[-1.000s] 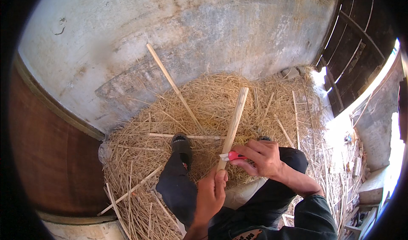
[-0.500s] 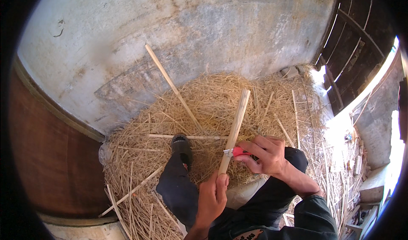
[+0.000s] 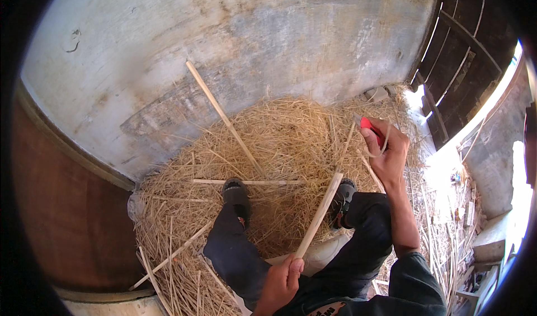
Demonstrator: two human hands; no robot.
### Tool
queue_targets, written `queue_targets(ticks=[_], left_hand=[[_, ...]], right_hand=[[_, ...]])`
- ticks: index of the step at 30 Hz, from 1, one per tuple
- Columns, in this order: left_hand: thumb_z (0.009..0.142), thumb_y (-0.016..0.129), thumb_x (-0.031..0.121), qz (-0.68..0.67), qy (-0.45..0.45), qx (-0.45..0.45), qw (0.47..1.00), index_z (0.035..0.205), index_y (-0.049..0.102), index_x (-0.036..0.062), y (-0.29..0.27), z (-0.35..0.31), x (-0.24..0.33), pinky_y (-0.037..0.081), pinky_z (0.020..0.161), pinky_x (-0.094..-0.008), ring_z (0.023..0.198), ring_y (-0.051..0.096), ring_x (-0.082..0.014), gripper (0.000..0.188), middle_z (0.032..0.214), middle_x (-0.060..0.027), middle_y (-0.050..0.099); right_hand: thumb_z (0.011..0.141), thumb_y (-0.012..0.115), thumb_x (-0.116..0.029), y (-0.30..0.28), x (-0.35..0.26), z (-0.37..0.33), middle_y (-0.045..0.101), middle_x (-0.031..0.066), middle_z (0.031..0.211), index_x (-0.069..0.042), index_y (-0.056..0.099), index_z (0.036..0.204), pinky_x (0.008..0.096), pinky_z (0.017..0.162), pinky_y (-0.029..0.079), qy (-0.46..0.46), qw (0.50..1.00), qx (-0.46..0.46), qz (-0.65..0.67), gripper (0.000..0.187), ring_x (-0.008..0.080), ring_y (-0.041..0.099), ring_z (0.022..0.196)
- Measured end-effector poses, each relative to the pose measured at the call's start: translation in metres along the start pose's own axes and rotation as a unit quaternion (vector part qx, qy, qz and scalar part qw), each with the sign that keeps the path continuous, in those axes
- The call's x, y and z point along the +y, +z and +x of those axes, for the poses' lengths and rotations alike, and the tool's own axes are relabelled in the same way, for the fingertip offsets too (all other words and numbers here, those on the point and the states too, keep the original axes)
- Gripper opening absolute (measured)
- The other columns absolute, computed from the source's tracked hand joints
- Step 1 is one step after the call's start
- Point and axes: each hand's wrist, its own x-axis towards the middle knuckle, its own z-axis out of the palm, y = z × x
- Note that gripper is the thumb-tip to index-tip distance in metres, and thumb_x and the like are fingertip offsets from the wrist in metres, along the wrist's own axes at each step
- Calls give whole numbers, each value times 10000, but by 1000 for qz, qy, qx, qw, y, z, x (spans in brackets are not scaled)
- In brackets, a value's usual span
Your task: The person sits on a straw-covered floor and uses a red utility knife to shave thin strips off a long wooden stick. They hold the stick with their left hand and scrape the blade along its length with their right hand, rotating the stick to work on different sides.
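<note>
My left hand [image 3: 281, 283] is wrapped round the lower end of a pale, flat wooden stick [image 3: 320, 215]. The stick slants up and away to the right, between my legs. In my right hand [image 3: 390, 152] is a red utility knife [image 3: 366, 124], held up beyond the stick's far end and apart from it. A short grey blade shows at the knife's tip. Along the fingers of that hand curls a thin pale strip [image 3: 386, 140], which looks like a wood shaving.
Straw and shavings [image 3: 291, 131] cover the floor around my shoes. One long stick [image 3: 224, 117] leans on the stained wall [image 3: 268, 42]; another stick [image 3: 246, 181] lies crosswise near my left shoe. A brown panel [image 3: 72, 204] stands at left, a dark slatted door [image 3: 458, 53] at right.
My right hand has moved the knife off the stick, up and to the right. The stick's far end has dropped lower, and my left hand has come slightly nearer to me.
</note>
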Motion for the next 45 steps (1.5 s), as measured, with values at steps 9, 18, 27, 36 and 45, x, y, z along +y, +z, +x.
queue_targets(ticks=[9,18,27,36,45], left_hand=[[1167,489,247,-11,54,67,996,929,595,13,-18,36,8,429,563,-366,544,525,-200,350,650,-76,515],[1166,480,239,-30,63,74,995,913,584,14,-14,49,27,403,558,-353,569,488,-169,354,674,-67,503],[1151,501,214,32,109,132,985,969,595,4,-5,58,30,481,595,-432,614,620,-368,293,708,-147,570],[1148,516,225,67,90,137,984,984,599,5,-4,51,32,505,601,-476,665,671,-446,287,722,-179,622],[1161,489,248,78,75,110,988,988,609,-3,-5,30,11,461,564,-373,563,586,-227,328,683,-103,558]], right_hand=[[902,874,-210,7,-27,-32,761,100,864,-77,814,1106,342,602,573,-74,991,-106,15,251,269,738,684],[860,898,-255,9,-34,-46,700,41,802,-112,816,1085,350,538,534,-178,972,-137,74,279,211,694,620],[856,891,-340,19,-55,-67,599,-6,745,-146,811,1092,340,488,492,-216,958,-179,60,316,177,643,553],[853,894,-325,17,-55,-59,641,-22,744,-188,819,1071,328,498,513,-199,968,-145,43,268,173,658,564],[850,900,-215,13,-37,-33,706,32,768,-135,812,1070,351,521,521,-131,987,-88,22,251,239,689,594]])
